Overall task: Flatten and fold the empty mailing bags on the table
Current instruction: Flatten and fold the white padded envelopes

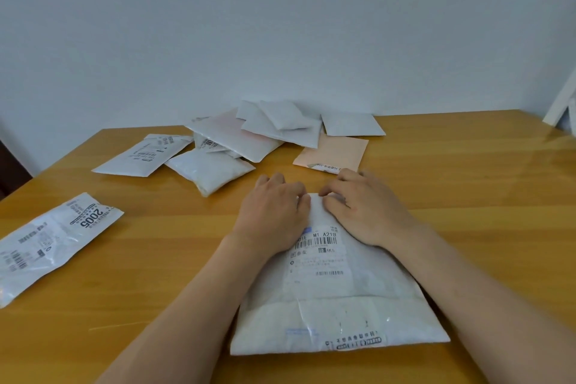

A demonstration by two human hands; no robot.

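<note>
Both hands, left grip and right grip, are pinching the far end of the white mailing bag (label up) with curled fingers, near the bench's front edge.

Soft even daylight, faint glare on the table, edges bowed.
</note>
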